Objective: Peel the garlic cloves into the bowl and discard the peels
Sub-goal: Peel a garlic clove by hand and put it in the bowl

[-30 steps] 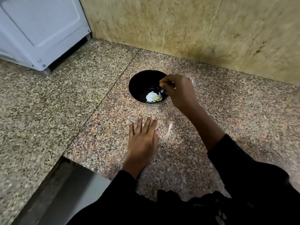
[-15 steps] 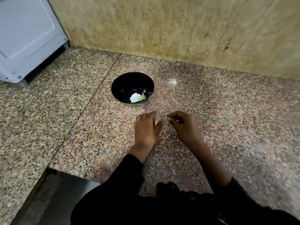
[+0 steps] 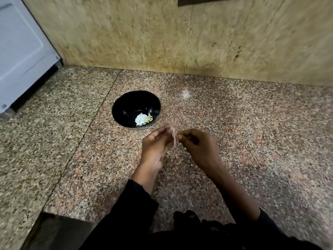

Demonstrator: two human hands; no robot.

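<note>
A black bowl [image 3: 126, 105] stands on the granite counter and holds pale garlic pieces [image 3: 143, 119] at its bottom. Just in front of the bowl, a thin pinkish garlic peel [image 3: 173, 138] hangs between my two hands. My left hand [image 3: 155, 147] pinches its upper end with the fingertips. My right hand [image 3: 200, 148], fingers curled, pinches the same peel from the right. Both hands hover above the counter, a little nearer to me than the bowl.
The speckled granite counter [image 3: 243, 141] runs to a beige stone wall [image 3: 180, 37] at the back. A white appliance [image 3: 19, 51] stands at the far left. The counter's front edge drops away at the lower left [image 3: 54, 215]. A small pale speck [image 3: 185, 95] lies right of the bowl.
My right hand came back from the bowl to the peel on the counter. Both hands now hold the peel, lifted off the counter. The view shifted, so the bowl sits further left.
</note>
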